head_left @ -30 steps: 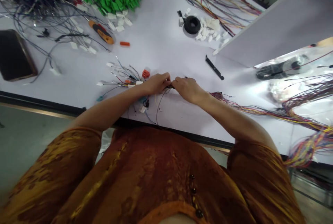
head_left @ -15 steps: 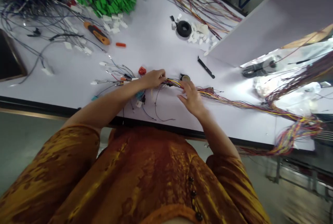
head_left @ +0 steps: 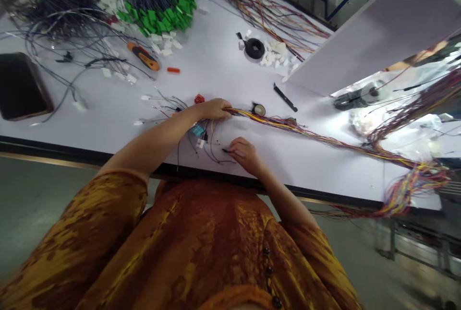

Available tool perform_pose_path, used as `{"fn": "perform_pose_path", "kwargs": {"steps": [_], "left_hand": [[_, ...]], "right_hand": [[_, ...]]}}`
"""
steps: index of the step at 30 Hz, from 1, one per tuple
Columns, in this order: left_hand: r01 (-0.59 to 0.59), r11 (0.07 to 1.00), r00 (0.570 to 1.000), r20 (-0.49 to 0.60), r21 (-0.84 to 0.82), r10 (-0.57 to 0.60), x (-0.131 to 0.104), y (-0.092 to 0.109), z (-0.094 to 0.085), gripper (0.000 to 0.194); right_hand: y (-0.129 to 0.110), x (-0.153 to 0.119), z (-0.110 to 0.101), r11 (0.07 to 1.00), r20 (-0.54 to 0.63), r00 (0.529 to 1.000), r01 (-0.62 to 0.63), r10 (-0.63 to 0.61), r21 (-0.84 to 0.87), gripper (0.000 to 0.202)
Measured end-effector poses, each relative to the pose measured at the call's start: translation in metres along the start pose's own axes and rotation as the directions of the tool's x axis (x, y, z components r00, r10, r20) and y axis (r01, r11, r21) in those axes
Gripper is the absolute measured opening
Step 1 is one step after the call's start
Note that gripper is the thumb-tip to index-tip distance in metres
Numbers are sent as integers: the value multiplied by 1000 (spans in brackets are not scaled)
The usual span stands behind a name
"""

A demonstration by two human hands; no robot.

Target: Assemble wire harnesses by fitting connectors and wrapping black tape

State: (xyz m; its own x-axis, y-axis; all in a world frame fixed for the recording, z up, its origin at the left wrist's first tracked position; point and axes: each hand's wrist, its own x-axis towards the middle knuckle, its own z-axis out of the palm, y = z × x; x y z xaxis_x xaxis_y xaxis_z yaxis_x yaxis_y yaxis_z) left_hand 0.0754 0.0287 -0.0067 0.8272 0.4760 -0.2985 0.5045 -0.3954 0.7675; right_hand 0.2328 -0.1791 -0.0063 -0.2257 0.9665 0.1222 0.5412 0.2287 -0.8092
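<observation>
My left hand (head_left: 218,109) is closed around the wire bundle (head_left: 266,120), which runs right across the white table. Below it, near the front edge, my right hand (head_left: 243,151) is pinched on a small black piece (head_left: 226,150) at the fingertips; what it is cannot be made out. Loose wire ends with connectors spread left of and under my left hand, among them a teal connector (head_left: 198,130), a white connector (head_left: 200,143) and a red connector (head_left: 199,99). Just above the bundle lies a small round roll (head_left: 258,110).
Behind are a black tape roll (head_left: 254,48), white connectors (head_left: 275,53), a black strip (head_left: 285,97) and an orange-handled tool (head_left: 143,56). Green connectors (head_left: 169,10) lie at the back left, a dark phone-like device (head_left: 23,87) at the far left. A white panel (head_left: 360,36) rises at right.
My right hand has let go of the wire bundle and moved down and left, where it now pinches a small black piece. My left hand still holds the bundle. The view has shifted slightly.
</observation>
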Motion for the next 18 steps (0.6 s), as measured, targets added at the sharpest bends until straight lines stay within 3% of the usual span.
{"fn": "perform_pose_path", "kwargs": {"steps": [1,3,6,10,13,16,18], "left_hand": [[-11,1000,1000,-13,21,11,-1,2,-4,36],[-53,998,993,-105,32,56,-10,10,-11,47],[-173,978,970,-191,-114,149,-33,33,-17,54],[-244,944,964,-166,-224,210,-67,58,-13,32],[-227,957,940,-299,-182,166,-85,64,-15,21],[-241,969,888,-415,-49,200,-101,64,-40,18],[-273,962,832,-498,17,245,-114,66,-75,18]], "right_hand": [[-4,-3,-1,987,-78,994,-61,73,151,14],[-8,-3,-7,890,-203,936,-184,288,418,14],[-11,11,-16,732,-214,868,-218,448,646,17],[-21,38,-17,703,-195,903,-147,382,696,17],[-35,52,-12,756,-223,918,-114,328,645,15],[-47,58,-6,829,-255,933,-75,255,554,32],[-51,57,-5,851,-261,938,-63,229,521,40]]}}
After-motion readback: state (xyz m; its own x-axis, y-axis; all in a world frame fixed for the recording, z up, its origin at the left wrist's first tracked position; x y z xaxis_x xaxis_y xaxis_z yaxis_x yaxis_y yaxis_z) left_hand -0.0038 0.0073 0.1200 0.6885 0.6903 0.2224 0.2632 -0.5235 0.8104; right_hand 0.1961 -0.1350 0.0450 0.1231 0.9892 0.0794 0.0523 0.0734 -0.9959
